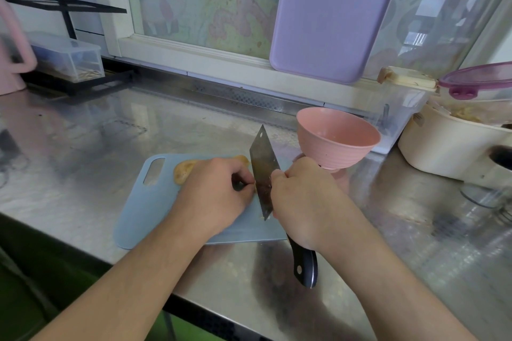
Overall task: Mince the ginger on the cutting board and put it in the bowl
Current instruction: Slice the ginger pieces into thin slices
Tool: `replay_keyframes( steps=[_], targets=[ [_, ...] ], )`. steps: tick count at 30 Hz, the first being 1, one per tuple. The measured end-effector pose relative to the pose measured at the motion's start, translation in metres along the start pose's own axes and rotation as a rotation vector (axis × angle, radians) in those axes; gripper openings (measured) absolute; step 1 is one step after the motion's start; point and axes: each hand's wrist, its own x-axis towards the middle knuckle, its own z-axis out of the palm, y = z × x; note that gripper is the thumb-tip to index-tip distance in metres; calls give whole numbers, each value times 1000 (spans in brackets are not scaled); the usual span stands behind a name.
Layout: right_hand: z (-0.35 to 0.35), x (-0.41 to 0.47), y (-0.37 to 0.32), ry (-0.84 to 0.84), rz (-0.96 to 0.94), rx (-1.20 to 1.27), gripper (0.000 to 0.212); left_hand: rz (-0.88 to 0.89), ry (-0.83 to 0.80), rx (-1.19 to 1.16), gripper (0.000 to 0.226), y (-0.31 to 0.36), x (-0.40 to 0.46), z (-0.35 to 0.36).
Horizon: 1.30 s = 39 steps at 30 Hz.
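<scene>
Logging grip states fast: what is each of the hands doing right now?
Left hand: fingers curled down on the ginger, pinning it to the cutting board.
Right hand: closed around the cleaver handle.

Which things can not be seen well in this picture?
- Head view: most of the ginger, hidden under the left hand.
- Where the knife edge meets the cutting board: hidden by both hands.
- Inside the pink bowl: its near wall hides the bottom.
</scene>
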Motion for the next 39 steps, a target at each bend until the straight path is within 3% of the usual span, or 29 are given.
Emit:
replay_keyframes(
  steps=[3, 6, 9, 10, 12, 13, 16, 21, 27, 39],
  targets=[
    [-5, 4, -7, 117, -131, -143, 21, -22, 8, -3, 7, 0, 0, 0],
    [-5, 5, -7, 61, -184, -236, 25, -29, 1, 3, 7, 1, -1, -1],
    [-1, 13, -3, 44, -70, 53, 18, -16, 5, -20, 8, 0, -2, -1],
    [-1, 14, -2, 33, 15, 183, 25, -14, 7, -30, 9, 0, -2, 0],
    [15, 19, 3, 49, 142, 652, 27, -7, 2, -25, 10, -1, -1, 0],
    [23, 23, 8, 142, 184, 770, 27, -1, -4, -22, 11, -2, -1, 0],
    [29, 29, 17, 139, 333, 946, 43, 12, -21, -56, 13, -3, 1, 1],
    [27, 26, 25, 243, 339, 1008, 48, 19, -23, -124, 18, -6, 0, 2],
    [24, 23, 22, 229, 354, 1041, 52, 43, 51, -127, 12, -8, 0, 1],
    [23, 21, 21, 207, 348, 1047, 50, 167, 50, 233, 16, 0, -3, 3]
  ],
)
